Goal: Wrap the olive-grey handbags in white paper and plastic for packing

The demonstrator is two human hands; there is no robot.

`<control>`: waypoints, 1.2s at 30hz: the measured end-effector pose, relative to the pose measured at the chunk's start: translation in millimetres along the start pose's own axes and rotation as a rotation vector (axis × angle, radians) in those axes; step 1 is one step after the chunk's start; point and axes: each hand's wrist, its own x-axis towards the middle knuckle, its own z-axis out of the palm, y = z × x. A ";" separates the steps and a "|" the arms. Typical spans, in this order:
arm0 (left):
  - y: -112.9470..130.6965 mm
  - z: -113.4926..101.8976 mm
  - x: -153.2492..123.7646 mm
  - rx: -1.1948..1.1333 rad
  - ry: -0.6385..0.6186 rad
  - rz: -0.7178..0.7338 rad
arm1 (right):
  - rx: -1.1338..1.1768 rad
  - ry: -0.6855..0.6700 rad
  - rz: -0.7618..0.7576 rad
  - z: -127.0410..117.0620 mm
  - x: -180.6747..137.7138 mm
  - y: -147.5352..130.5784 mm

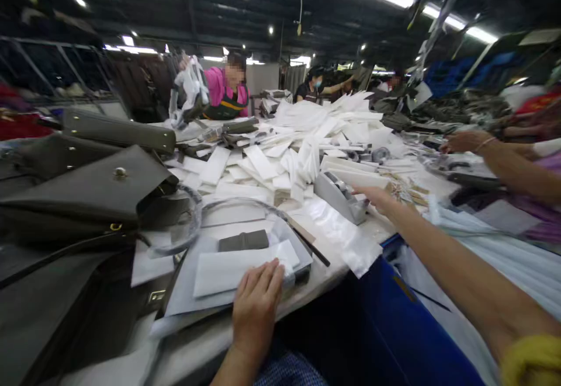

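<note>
Left hand (258,299) open, flat on white rectangular foam sheet (230,269): press lightly. Right hand (377,198) at grey tape dispenser (336,199), grip unclear.

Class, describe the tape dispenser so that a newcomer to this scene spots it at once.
Find the big heap of white sheets. At its near right edge, by the person's right hand, stands the tape dispenser. Unlike those flat sheets, it is a chunky grey block.

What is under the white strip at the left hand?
A pale sheet sticks out from under the white strip, with a dark piece at its far edge. The left hand and strip cover whatever lies directly beneath.
</note>
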 end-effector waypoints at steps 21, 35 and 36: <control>-1.7 -3.5 4.4 -0.021 0.047 0.036 | -0.033 -0.003 -0.220 -43.4 -32.8 90.7; 1.0 -5.7 3.8 -0.049 0.047 -0.001 | -0.861 0.037 -1.043 -82.4 -81.6 64.3; 1.0 -5.9 3.5 -0.053 0.042 -0.004 | -0.915 -0.028 -1.183 -77.3 -93.1 55.0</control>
